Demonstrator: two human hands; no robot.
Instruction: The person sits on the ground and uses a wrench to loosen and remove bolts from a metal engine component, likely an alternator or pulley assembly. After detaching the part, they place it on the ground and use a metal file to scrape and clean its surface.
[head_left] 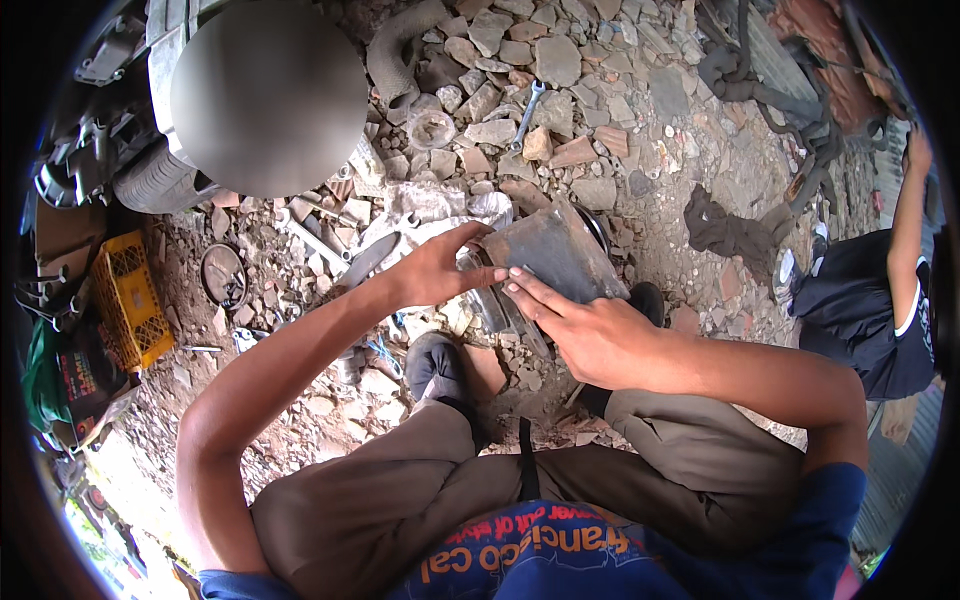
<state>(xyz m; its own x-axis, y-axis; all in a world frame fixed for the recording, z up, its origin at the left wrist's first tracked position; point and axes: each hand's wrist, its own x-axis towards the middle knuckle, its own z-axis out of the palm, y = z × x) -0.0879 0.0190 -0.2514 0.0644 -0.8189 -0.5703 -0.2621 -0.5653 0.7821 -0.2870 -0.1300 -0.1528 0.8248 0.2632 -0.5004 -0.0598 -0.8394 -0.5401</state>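
A dark grey, flat rectangular plate (556, 254) with worn, lighter edges lies tilted in front of me, between my knees and the rubble. My left hand (440, 268) is at its left edge, thumb stretched along the near corner and forefinger at the far side; its other fingers are hidden. From the right comes my right hand (588, 338), index and middle fingers stretched out over the near edge, their tips almost meeting my left thumb. Its thumb is out of sight. Below the plate, more thin dark pieces show near my shoe (436, 366).
Broken stones cover the ground. A combination wrench (528, 114) lies ahead, more wrenches (312, 236) to the left. A yellow crate (134, 300) stands far left, a round tin (223, 277) nearby. Dark cloth (735, 232) lies right, near another person (870, 300); a blurred round patch hides the upper left.
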